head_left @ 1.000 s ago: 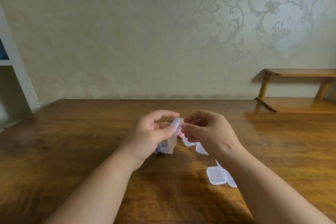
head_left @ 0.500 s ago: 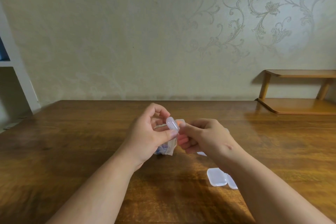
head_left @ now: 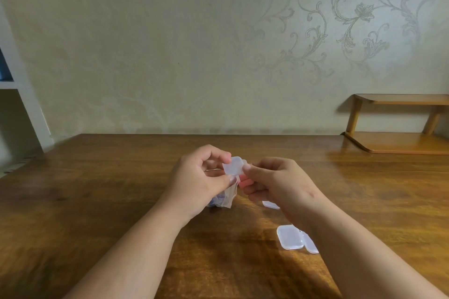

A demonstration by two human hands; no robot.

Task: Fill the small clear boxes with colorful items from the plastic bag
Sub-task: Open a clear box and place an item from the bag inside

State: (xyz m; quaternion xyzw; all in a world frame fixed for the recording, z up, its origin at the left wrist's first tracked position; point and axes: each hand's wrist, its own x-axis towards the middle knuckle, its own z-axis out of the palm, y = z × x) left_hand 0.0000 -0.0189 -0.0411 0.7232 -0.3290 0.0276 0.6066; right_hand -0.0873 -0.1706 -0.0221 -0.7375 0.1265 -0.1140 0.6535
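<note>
You are holding one small clear box (head_left: pixel 233 165) up over the middle of the surface (head_left: pixel 97 201), between your two hands. Your right hand (head_left: pixel 279 184) pinches the right side of the box with its thumb, and its other fingers are curled under. Your left hand (head_left: pixel 201 182) is curled too. Its first finger touches the left side of the box. Its thumb pinches the top of the plastic bag (head_left: pixel 226 198).

The bag hangs down from that hand. I cannot tell if its bottom rests on the surface or is just above it. Some blue and purple bits (head_left: pixel 216 201) show through the bag, low down.

More boxes wait on the surface. A second box (head_left: pixel 290 236) lies flat nearer the near edge, a bit to the right. A third box (head_left: pixel 311 246) lies just beside it, partly hidden by your right arm. A fourth box (head_left: pixel 271 204) peeks out from under your right hand.

I think you are getting this box ready to fill. The lid looks closed, but the box is see-through and I cannot be sure. No colored bit is in it that I can see.

Next, you will likely need to pop the lid open. Both hands are busy, so your left hand has to keep the bag while it helps with the box. Then your right hand can reach into the bag for one bit. The bits are little and the box is slippery, so go slow.
</note>
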